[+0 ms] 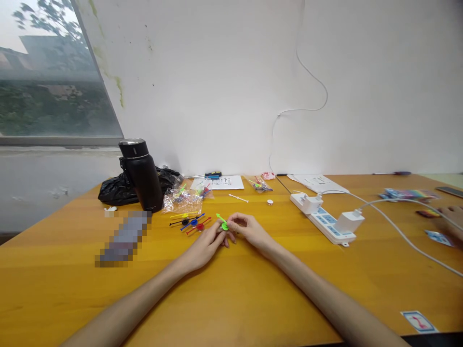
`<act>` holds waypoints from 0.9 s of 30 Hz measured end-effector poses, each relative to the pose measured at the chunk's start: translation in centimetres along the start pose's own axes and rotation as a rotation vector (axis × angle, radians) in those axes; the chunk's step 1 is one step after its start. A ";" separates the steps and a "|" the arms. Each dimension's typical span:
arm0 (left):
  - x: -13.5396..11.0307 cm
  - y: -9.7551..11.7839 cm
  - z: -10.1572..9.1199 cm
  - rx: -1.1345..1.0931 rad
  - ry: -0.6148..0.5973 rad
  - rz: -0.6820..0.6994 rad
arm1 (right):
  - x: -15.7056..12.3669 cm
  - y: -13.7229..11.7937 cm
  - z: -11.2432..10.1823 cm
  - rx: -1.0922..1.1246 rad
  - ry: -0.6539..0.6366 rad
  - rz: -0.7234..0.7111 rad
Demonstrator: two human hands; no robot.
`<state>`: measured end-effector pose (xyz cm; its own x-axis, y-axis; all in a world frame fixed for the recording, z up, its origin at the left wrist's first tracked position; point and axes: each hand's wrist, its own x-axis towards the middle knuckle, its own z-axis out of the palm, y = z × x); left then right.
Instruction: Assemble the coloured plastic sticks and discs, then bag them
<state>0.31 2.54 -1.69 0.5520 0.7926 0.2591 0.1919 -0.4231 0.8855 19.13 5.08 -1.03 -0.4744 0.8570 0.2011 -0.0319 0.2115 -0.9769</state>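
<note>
Between my two hands, just above the table, is a green arrow spinner (224, 225) with a round hub and its tip pointing up and left. My left hand (205, 248) is closed on it from the left, fingers partly hidden. My right hand (249, 231) pinches it from the right with thumb and forefinger. Left of my hands lie several assembled spinners: a yellow arrow (190, 215), a black one (185, 222), a blue one (194, 223) and a red one (200, 227). Beyond my hands are a loose white arrow (238, 198) and a small white round base (270, 202).
A black bottle (142, 178) stands left before a black plastic bag (115, 190). Clear bags of spinner parts (183, 200) lie beside it. A white power strip (323, 221) with chargers and cables lies right. Another person's hand (452, 221) is at the far right.
</note>
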 end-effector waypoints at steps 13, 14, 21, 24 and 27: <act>0.1 -0.6 -0.1 0.095 0.058 0.021 | 0.1 0.3 0.3 -0.080 0.079 -0.015; 0.1 -0.6 -0.1 0.100 0.060 0.022 | 0.1 0.5 0.4 -0.077 0.095 -0.010; 0.1 -0.7 -0.2 0.077 0.057 0.010 | -0.2 0.0 0.5 -0.130 0.014 0.039; 0.1 -0.1 -0.1 -0.025 0.024 0.009 | -0.3 -0.5 0.5 -0.116 -0.076 0.056; 0.2 0.5 0.1 -0.134 -0.007 0.007 | -0.5 -0.9 0.6 0.051 -0.134 0.104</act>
<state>0.58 2.42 -1.28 0.5591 0.7863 0.2630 0.0784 -0.3659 0.9274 18.90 4.21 -0.29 -0.5902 0.8022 0.0903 -0.0192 0.0978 -0.9950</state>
